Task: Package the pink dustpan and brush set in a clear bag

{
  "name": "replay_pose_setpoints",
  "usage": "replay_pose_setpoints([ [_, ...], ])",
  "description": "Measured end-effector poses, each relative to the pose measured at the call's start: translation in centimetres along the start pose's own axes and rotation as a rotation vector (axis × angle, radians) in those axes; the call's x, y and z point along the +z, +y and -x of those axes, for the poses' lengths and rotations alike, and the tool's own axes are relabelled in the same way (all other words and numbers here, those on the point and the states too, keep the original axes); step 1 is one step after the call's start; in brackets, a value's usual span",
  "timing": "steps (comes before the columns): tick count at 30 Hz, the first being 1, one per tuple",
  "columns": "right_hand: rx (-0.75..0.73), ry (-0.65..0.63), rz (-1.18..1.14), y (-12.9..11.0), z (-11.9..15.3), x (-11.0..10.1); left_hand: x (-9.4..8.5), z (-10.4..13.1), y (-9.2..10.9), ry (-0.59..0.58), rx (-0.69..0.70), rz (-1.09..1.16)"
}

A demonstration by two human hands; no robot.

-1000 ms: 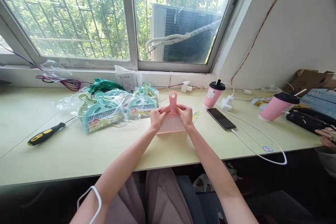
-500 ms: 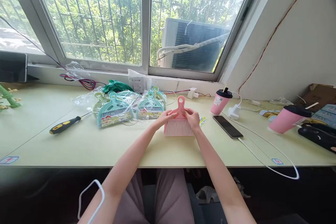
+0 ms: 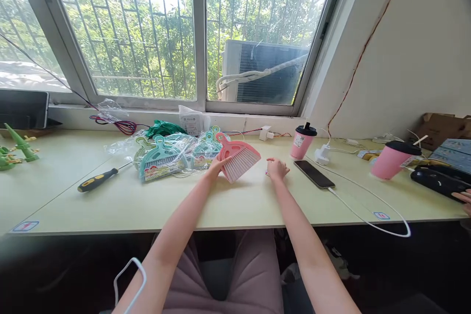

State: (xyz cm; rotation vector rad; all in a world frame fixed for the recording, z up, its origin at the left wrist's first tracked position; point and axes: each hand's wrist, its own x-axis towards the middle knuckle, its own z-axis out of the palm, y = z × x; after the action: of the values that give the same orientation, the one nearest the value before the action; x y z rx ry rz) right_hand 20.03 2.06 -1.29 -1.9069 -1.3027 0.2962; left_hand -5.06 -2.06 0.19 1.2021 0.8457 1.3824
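Note:
A pink mini dustpan-and-brush set (image 3: 241,159) is tilted to the right above the table, its pale bristles facing me. My left hand (image 3: 217,167) grips it by its left side, below the ringed handle. Apart from it, to the right, my right hand (image 3: 277,169) is down at the tabletop with its fingers curled together. A sliver of something pale shows at those fingertips, too small to name. Left of the pink set lie several blue and green dustpan-and-brush sets (image 3: 162,159) in clear plastic wrap.
A screwdriver (image 3: 97,180) lies at left. On the right are a phone (image 3: 314,174) on a white cable, a pink cup (image 3: 303,142), another pink cup (image 3: 392,161) and a black case (image 3: 436,181), with another person's hand (image 3: 465,198) at the edge. A green plastic bundle (image 3: 165,128) is behind.
My left hand has moved the pink set left and tilted it. My right hand has let go of it and come down to the table at the right, where the yellow label was showing.

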Motion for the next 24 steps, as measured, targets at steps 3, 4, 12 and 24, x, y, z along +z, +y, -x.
replay_pose_setpoints([
  [3,-0.096,-0.059,0.224,0.4,0.5,0.8,0.1,0.0,-0.4,-0.013,-0.010,0.075],
  [4,-0.130,-0.118,0.240,0.5,0.6,1.0,0.1,0.0,-0.6,-0.021,-0.021,0.075],
  [12,-0.250,-0.220,0.197,0.2,0.6,1.6,0.1,0.3,-0.9,0.059,-0.001,0.110],
  [24,-0.169,-0.298,0.276,0.8,-0.8,1.0,-0.1,-0.1,-0.6,0.036,0.044,0.227],
])
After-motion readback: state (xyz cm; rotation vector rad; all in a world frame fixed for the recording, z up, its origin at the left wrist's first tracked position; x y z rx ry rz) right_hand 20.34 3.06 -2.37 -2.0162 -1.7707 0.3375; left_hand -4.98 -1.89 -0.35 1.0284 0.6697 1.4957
